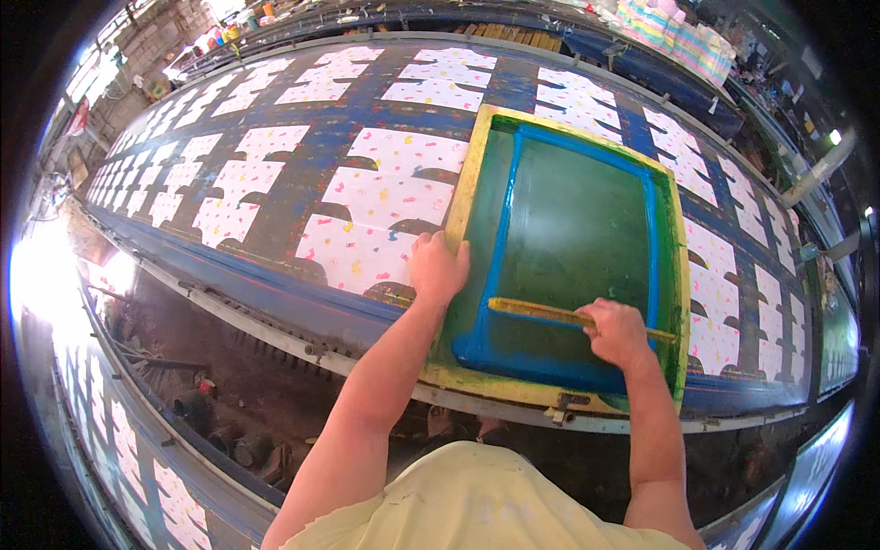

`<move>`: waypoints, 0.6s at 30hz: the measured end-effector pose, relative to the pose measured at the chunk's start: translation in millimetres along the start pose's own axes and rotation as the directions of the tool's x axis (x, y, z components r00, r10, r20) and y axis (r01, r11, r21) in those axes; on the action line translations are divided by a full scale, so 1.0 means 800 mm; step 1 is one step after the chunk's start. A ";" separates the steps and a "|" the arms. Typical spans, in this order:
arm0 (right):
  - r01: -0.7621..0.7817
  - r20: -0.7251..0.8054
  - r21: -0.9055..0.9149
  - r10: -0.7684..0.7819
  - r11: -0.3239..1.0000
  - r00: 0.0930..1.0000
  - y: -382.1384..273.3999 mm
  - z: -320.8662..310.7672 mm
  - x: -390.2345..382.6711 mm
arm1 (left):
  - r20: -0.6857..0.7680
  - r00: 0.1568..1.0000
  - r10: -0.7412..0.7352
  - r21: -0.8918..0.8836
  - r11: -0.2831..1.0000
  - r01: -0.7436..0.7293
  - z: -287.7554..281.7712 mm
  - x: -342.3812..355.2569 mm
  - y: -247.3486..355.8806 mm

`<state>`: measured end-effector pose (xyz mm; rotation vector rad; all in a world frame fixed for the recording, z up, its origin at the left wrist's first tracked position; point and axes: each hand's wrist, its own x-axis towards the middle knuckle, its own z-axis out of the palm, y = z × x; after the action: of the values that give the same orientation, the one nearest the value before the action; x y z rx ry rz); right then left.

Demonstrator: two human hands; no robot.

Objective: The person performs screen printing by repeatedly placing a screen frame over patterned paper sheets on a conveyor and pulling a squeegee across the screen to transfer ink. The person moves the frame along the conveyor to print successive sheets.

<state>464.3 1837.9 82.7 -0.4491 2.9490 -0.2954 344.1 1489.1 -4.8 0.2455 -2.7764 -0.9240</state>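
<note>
A screen-printing frame [679,266] with yellowish edges, green mesh and blue ink along the inner sides lies on a long dark printing table [356,118]. My left hand [440,263] grips the frame's left edge. My right hand [616,328] is closed on a yellowish squeegee [527,306], which lies crosswise over the lower part of the mesh. White pieces with small colourful prints [376,183] lie in rows on the table, on both sides of the frame. The frame hides part of them.
A metal rail [275,328] runs along the near edge. Another table with printed pieces [174,500] is at lower left. Behind the long table stand a cluttered bench and a pastel striped stack [674,37]. Pipes [816,183] are at the right.
</note>
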 end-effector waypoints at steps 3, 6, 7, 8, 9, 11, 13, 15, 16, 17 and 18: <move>0.021 -0.046 0.007 -0.020 1.000 0.999 -0.035 0.018 -0.056 | 0.009 1.000 0.016 -0.009 1.000 -0.016 -0.002 -0.003 -0.002; 0.074 -0.152 -0.050 -0.081 0.996 0.985 -0.058 0.032 -0.096 | 0.019 1.000 0.010 0.013 1.000 -0.010 -0.003 -0.004 -0.002; 0.077 -0.138 -0.020 -0.079 0.997 0.987 -0.062 0.035 -0.104 | 0.022 1.000 0.004 0.024 1.000 -0.004 -0.002 -0.004 -0.001; 0.084 -0.144 -0.004 -0.083 0.996 0.986 -0.065 0.038 -0.113 | 0.011 1.000 0.002 0.030 1.000 -0.003 -0.001 -0.005 0.000; 0.090 -0.150 0.013 -0.087 0.996 0.985 -0.068 0.042 -0.120 | 0.000 1.000 0.002 0.037 0.999 -0.002 -0.001 -0.005 0.000; 0.092 -0.132 0.035 -0.087 0.995 0.987 -0.069 0.048 -0.130 | -0.013 1.000 -0.003 0.063 0.998 0.004 0.002 -0.005 0.001; 0.157 -0.200 0.043 -0.146 0.987 0.969 -0.066 0.055 -0.139 | -0.003 1.000 -0.007 0.112 0.994 0.008 0.005 -0.005 0.002; 0.187 -0.211 0.055 -0.172 0.981 0.962 -0.054 0.060 -0.146 | -0.022 1.000 -0.013 0.138 0.990 0.016 0.007 -0.004 0.004; 0.215 -0.209 0.117 -0.188 0.970 0.960 -0.044 0.061 -0.151 | -0.027 0.999 -0.026 0.159 0.987 0.030 0.009 -0.005 0.006; 0.242 -0.205 0.175 -0.205 0.954 0.957 -0.031 0.062 -0.156 | -0.027 0.999 -0.018 0.167 0.986 0.023 0.010 -0.007 0.008; 0.273 -0.208 0.230 -0.227 0.934 0.952 -0.013 0.061 -0.161 | -0.047 0.999 -0.015 0.192 0.981 0.024 0.010 -0.007 0.011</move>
<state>597.2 1859.8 52.2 -0.8015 2.9592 -0.7761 346.7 1501.4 -6.6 0.3198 -2.8263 -0.6453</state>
